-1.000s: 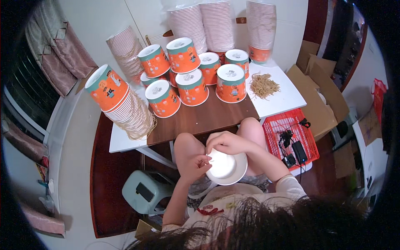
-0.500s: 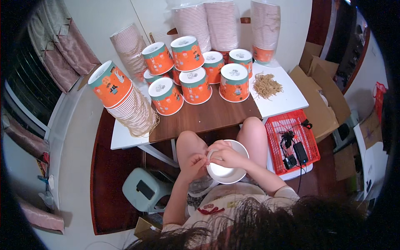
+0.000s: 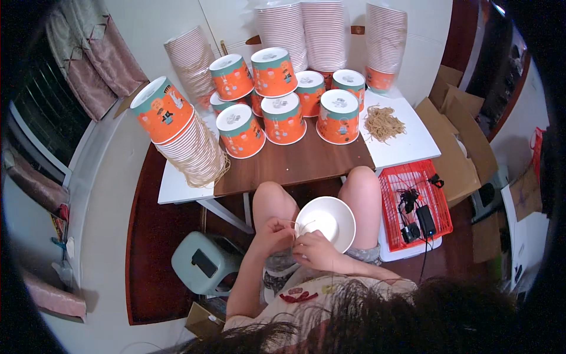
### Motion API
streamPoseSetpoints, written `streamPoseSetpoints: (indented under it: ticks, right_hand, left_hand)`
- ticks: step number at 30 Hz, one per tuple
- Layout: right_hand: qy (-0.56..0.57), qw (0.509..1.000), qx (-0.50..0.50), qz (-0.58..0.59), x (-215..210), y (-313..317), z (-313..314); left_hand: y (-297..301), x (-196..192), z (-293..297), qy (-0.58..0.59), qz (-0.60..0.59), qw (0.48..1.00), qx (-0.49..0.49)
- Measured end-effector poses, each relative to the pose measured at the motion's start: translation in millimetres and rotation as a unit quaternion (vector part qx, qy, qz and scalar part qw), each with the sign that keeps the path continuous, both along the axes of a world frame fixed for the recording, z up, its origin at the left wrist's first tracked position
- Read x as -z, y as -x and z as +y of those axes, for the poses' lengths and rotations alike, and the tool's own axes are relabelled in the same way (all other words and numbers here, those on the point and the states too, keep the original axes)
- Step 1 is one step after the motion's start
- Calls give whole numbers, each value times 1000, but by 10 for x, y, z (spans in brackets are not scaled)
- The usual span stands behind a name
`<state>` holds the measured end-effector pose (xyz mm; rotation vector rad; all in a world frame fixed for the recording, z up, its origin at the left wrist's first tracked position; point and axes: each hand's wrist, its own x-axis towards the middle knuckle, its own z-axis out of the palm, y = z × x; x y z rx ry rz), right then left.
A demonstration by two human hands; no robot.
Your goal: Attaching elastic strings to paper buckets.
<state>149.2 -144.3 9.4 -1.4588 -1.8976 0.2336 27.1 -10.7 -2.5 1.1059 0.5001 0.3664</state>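
Observation:
A white paper bucket (image 3: 342, 221), its open mouth facing up, rests between my thighs. At its left rim my left hand (image 3: 275, 236) pinches a thin pale cord (image 3: 288, 221), part of which loops over the rim. My right hand (image 3: 317, 251) is closed at the near left rim beside it, fingertips close to my left ones. It seems to grip the rim and cord, though the fingers partly hide the spot. Upside-down orange and green paper buckets (image 3: 284, 125) stand on the table, some on top of others.
A leaning bucket stack (image 3: 177, 127) with cords draped over it stands at the table's left. A heap of beige cords (image 3: 384, 124) lies on the right. Tall wrapped stacks (image 3: 323, 35) line the wall. Right of my legs is a red basket (image 3: 446, 221) with adapters; a stool (image 3: 203, 265) stands left.
My right hand has moved from across the bucket's left rim toward its near side, baring more of the interior. The cord loop now shows above the rim. The whole view has shifted slightly.

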Motion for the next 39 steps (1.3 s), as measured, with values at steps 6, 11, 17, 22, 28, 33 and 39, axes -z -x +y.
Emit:
streamPoseSetpoints:
  ticks: [6, 11, 17, 22, 28, 33, 39]
  right_hand:
    - [25, 980, 87, 175, 11, -258, 237]
    - [35, 983, 60, 172, 140, -299, 340]
    - [-67, 992, 84, 68, 147, -263, 308]
    - [14, 973, 104, 208, 201, -272, 293]
    - [80, 956, 97, 263, 273, -272, 328]
    - [73, 955, 100, 269, 274, -289, 314]
    - [81, 952, 108, 276, 300, -287, 312]
  left_hand:
    - [-9, 63, 36, -179, 51, 983, -8]
    - [-101, 58, 30, -301, 112, 947, -23]
    - [-55, 238, 86, -294, 89, 951, -46]
    - [75, 183, -19, -351, 141, 922, -80]
    - [85, 432, -170, -445, 170, 879, -31]
    - [6, 116, -305, -354, 230, 901, -99]
    - [19, 246, -254, -402, 78, 898, -162]
